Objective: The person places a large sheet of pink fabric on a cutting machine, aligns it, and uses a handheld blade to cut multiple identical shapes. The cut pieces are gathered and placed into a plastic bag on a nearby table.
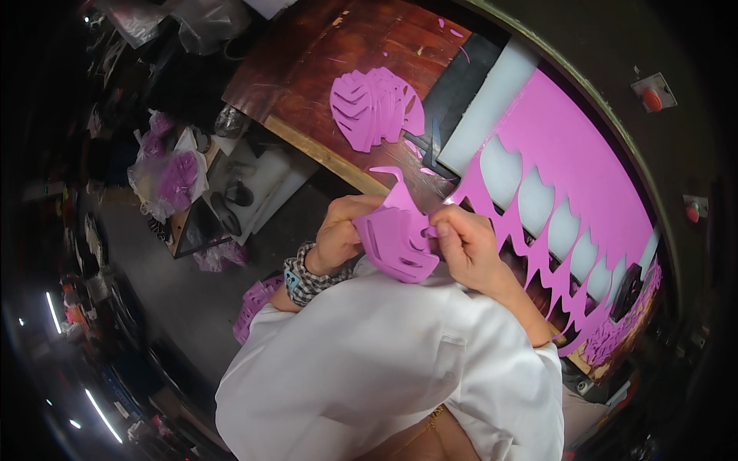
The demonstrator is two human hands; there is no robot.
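Observation:
In front of my chest, my left hand grips the left edge of a purple cut-out piece that looks like sheet foam, with curved slots through it. A thin curled strip stands up from its top. My right hand is closed in a pinch at the piece's right edge; whether a small scrap is between those fingertips is hidden. Beyond my hands, a fanned stack of similar slotted purple pieces lies on the reddish-brown table.
To the right, a purple sheet with pointed cut-out gaps hangs over a pale board. A black slab lies beside the board. Purple scraps litter the table. At left stands a low table with plastic bags of purple pieces. A red button is at far right.

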